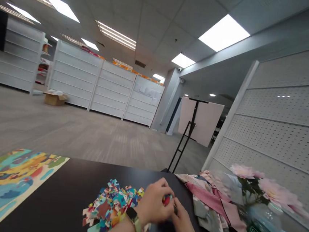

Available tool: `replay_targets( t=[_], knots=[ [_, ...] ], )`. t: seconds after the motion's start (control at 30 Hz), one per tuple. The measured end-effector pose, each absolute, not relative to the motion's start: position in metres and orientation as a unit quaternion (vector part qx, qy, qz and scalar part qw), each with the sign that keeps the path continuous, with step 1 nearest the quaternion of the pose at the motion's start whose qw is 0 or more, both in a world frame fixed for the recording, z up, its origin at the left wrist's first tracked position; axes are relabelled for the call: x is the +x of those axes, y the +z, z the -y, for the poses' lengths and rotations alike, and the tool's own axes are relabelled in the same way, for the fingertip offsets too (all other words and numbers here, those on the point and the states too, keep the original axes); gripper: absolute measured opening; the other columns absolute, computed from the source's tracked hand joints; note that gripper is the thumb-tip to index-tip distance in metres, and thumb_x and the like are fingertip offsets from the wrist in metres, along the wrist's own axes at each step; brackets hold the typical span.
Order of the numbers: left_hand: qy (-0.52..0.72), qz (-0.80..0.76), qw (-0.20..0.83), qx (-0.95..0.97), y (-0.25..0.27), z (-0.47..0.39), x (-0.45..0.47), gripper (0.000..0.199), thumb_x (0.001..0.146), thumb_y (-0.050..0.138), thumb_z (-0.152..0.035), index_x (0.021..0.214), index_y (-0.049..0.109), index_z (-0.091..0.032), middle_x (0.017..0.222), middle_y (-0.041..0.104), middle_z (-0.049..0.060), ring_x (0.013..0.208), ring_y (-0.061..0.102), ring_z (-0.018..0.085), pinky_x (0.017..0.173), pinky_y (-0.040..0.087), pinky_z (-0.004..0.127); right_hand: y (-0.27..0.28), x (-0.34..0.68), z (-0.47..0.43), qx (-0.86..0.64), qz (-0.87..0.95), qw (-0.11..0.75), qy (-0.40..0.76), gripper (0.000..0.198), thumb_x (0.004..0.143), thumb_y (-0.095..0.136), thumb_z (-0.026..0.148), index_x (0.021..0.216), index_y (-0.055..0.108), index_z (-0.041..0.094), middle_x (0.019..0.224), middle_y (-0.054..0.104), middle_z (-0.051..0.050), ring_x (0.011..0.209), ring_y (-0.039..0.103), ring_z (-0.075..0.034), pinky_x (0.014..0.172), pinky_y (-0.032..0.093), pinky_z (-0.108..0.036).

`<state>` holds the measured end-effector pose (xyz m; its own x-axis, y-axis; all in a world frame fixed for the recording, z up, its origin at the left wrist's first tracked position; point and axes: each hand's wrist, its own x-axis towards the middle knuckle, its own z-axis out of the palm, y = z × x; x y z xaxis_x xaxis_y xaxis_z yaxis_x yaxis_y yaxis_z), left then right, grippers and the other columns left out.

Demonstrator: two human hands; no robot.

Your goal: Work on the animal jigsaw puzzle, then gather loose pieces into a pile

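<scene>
A loose heap of jigsaw puzzle pieces [113, 205] lies on the dark table in front of me. My left hand [157, 200], with a watch [133, 216] at the wrist, is just right of the heap. Its fingers are curled round a small colourful puzzle piece [167, 199], of which only a red and teal bit shows. Close against it, my right hand [182, 218] has its fingers bent together near the left fingertips. Whatever is between the right fingers is mostly hidden.
A colourful picture sheet [19, 183] lies at the left of the dark table [76, 185]. At the right are folded fabrics [211, 201], pink flowers [270, 189] and a labelled plastic bottle [262, 230]. Beyond stand an easel [186, 137], white shelving [113, 88] and a cardboard box [54, 99].
</scene>
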<state>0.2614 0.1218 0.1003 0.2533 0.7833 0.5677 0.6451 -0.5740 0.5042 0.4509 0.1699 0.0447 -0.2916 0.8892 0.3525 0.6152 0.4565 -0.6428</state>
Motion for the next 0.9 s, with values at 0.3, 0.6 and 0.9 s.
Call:
replay_targets(
  t=[0.3,0.6,0.9],
  knots=[
    [0.303,-0.560,0.058,0.769,0.065,-0.121,0.178,0.022,0.092,0.062,-0.035,0.081,0.071,-0.019,0.084,0.065,0.003,0.081,0.062,0.021,0.079,0.048,0.037,0.056,0.392,-0.131,-0.423,0.817,0.334,0.205,0.046,0.102,0.035,0.034,0.138,0.058,0.020,0.135,0.066,-0.012,0.127,0.060,-0.024,0.113,0.044,-0.037],
    [0.442,-0.499,0.038,0.744,0.069,-0.124,0.159,0.028,0.086,0.045,-0.014,0.092,0.071,-0.022,0.102,0.071,0.005,0.111,0.054,0.026,0.100,0.043,0.042,0.015,0.436,-0.082,-0.503,0.830,0.190,0.148,0.059,0.099,0.044,0.054,0.152,0.048,0.030,0.149,0.057,-0.011,0.138,0.053,-0.030,0.116,0.043,-0.044],
    [0.575,-0.420,0.007,0.703,0.081,-0.052,0.150,0.024,0.096,0.044,-0.028,0.086,0.066,-0.025,0.092,0.070,0.006,0.104,0.061,0.028,0.095,0.051,0.046,-0.002,0.389,-0.078,-0.519,0.829,0.181,0.100,0.078,0.099,0.037,0.069,0.161,0.025,0.024,0.170,0.015,-0.008,0.157,0.010,-0.033,0.126,0.017,-0.057]
  ],
)
